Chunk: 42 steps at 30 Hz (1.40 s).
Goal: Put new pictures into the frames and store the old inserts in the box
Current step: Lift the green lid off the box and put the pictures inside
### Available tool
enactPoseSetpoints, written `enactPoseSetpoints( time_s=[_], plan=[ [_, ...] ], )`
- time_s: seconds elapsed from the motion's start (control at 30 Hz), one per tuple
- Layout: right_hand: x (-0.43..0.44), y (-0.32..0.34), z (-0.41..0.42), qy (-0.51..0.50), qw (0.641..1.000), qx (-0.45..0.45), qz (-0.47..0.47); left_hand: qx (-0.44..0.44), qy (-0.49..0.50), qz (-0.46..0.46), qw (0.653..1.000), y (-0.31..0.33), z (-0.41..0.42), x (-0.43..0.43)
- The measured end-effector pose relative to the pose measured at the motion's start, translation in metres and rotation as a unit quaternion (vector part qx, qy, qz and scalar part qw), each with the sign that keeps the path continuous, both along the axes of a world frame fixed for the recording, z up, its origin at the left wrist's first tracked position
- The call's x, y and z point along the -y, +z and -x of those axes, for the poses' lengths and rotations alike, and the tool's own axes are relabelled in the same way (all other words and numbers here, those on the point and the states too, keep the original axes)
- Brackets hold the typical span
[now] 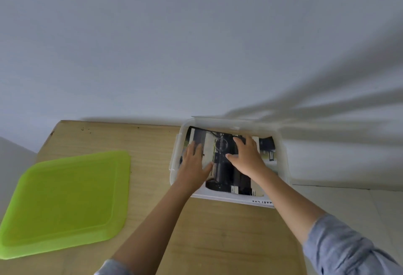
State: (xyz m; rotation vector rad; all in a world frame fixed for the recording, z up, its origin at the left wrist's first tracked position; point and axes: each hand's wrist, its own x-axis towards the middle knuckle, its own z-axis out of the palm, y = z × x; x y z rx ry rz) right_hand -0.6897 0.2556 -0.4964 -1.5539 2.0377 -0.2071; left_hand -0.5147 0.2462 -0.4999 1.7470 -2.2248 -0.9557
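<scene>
Now both hands flat, fingers spread: left hand [193, 161] and right hand [246, 154] press old insert [224, 165] down into clear box [283, 154], centre-right, flattening it; green lid [65, 202] set aside lower left.

One wide-angle camera, worn on the head, is looking forward and down across the pale wooden worktop [152, 148] towards the plain grey-white wall [152, 45], which is filling the upper half. It is hanging close: the arm of the left hand [193, 162] is crossing the view's edge at 6 o'clock, that of the right hand [247, 155] at 5 o'clock.
</scene>
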Motion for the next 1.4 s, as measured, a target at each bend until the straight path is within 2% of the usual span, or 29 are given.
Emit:
enactPoseSetpoints(
  time_s=[0.13,0.27,0.37,0.5,0.57,0.67,0.83,1.07,1.2,1.4],
  plan=[
    [0.014,0.037,-0.058,0.013,0.997,0.011,0.069,-0.011,-0.034,0.104,0.994,0.03,-0.047,0.016],
    [0.019,0.058,-0.165,0.043,0.99,0.023,0.129,0.028,-0.034,0.153,0.987,0.037,-0.153,0.024],
    [0.013,0.044,-0.241,0.063,0.992,0.046,0.095,0.088,0.012,0.138,0.986,0.026,-0.245,0.019],
    [-0.005,0.006,-0.319,0.08,0.996,0.036,-0.001,0.154,0.107,0.062,0.98,0.002,-0.361,-0.005],
    [-0.015,-0.012,-0.345,0.048,0.998,0.014,-0.024,0.17,0.149,0.024,0.974,-0.009,-0.407,-0.019],
    [-0.029,-0.025,-0.37,-0.03,0.999,-0.036,0.001,0.161,0.203,-0.013,0.966,-0.024,-0.451,-0.036],
    [-0.036,-0.034,-0.393,-0.081,0.996,-0.022,0.044,0.081,0.232,-0.01,0.969,-0.039,-0.472,-0.045],
    [-0.036,-0.034,-0.4,-0.157,0.982,0.083,0.066,-0.01,0.327,-0.003,0.945,-0.037,-0.47,-0.043],
    [-0.036,-0.023,-0.395,-0.158,0.978,0.105,0.084,-0.04,0.37,-0.006,0.928,-0.025,-0.468,-0.039],
    [-0.034,0.017,-0.343,-0.145,0.966,0.131,0.167,-0.096,0.383,0.053,0.917,0.012,-0.418,-0.022]
  ],
)
